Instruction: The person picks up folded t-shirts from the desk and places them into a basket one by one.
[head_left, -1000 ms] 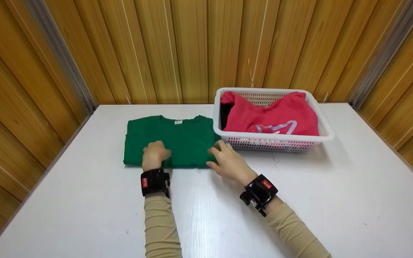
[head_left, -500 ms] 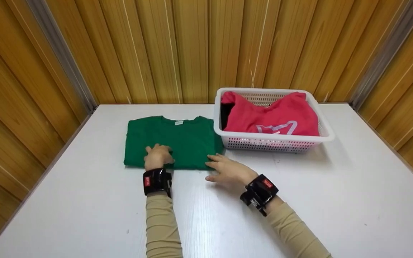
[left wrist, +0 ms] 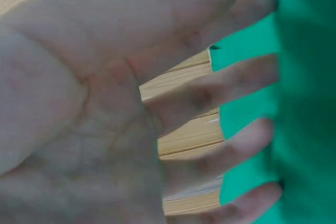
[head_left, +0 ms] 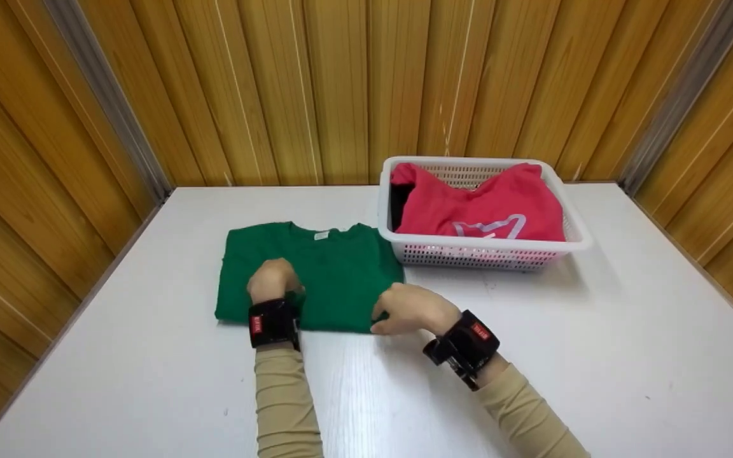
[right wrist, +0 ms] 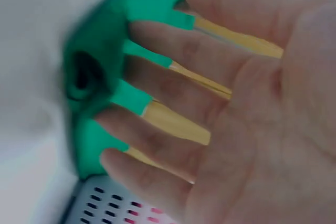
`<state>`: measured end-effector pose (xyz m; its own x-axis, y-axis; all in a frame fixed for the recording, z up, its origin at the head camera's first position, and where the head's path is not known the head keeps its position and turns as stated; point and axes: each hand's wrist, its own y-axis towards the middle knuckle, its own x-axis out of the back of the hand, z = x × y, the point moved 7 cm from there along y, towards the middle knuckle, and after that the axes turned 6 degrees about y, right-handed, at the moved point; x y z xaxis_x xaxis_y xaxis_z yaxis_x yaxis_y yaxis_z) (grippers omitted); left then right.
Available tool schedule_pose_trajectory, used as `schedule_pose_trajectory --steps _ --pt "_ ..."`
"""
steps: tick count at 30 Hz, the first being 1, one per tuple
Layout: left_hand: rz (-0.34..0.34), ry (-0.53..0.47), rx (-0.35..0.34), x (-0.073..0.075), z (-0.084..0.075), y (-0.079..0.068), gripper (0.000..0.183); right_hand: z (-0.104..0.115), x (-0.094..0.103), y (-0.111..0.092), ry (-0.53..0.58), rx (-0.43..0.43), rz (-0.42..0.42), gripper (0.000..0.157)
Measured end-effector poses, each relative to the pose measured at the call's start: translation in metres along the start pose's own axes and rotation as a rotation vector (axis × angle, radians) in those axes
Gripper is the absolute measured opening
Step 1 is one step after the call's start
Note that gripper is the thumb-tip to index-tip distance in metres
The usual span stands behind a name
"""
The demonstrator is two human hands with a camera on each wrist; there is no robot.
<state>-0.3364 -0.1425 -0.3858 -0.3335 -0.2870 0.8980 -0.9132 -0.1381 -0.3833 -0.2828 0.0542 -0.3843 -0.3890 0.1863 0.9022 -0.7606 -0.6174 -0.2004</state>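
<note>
A folded green T-shirt (head_left: 338, 286) lies on the white table, its neckline and pale label facing the far side. My left hand (head_left: 272, 281) rests on the front left part of it. In the left wrist view the spread fingers (left wrist: 231, 80) touch the green cloth with their tips, and the thumb lies apart from them. At the front right edge of the shirt is my right hand (head_left: 414, 310). Its fingers (right wrist: 173, 85) reach to the cloth in the right wrist view, spread and fairly straight, beside a dark opening in the fold.
A white perforated basket (head_left: 481, 242) stands at the back right, close to the shirt's right edge. It holds a red garment (head_left: 487, 203) with a pale print and something black. Wood-patterned panels (head_left: 341, 95) enclose the table (head_left: 595, 356) at the back and sides.
The green T-shirt has slid toward me, away from the back wall. My right hand has gone from spread fingers to more bent ones at the shirt's edge. The basket stays put.
</note>
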Motion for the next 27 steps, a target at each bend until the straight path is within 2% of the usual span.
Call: schedule_pose_trajectory --steps 5,7,10,12,16,22,27 --pt "-0.052 -0.058 -0.046 0.003 -0.001 0.002 0.04 0.002 0.006 0.004 0.015 0.013 -0.154 0.019" --pt "-0.083 -0.081 -0.065 0.004 -0.002 0.004 0.045 0.001 0.006 0.007 -0.001 0.038 -0.228 0.022" --pt "-0.114 -0.077 -0.074 0.004 -0.003 0.007 0.058 -0.001 0.001 0.01 -0.038 0.065 -0.271 0.033" --pt "-0.124 -0.062 -0.066 0.003 -0.003 0.007 0.065 -0.003 -0.003 0.012 -0.051 0.075 -0.272 0.04" --pt "-0.098 -0.052 -0.041 -0.003 -0.003 0.009 0.072 -0.006 -0.007 0.013 -0.065 0.065 -0.246 0.045" --pt "-0.052 -0.004 -0.015 -0.009 -0.003 0.011 0.062 -0.004 -0.008 0.013 -0.086 0.073 -0.226 0.043" --pt "-0.017 -0.005 0.022 -0.008 -0.001 0.009 0.057 0.002 -0.008 0.011 -0.129 0.071 -0.185 0.041"
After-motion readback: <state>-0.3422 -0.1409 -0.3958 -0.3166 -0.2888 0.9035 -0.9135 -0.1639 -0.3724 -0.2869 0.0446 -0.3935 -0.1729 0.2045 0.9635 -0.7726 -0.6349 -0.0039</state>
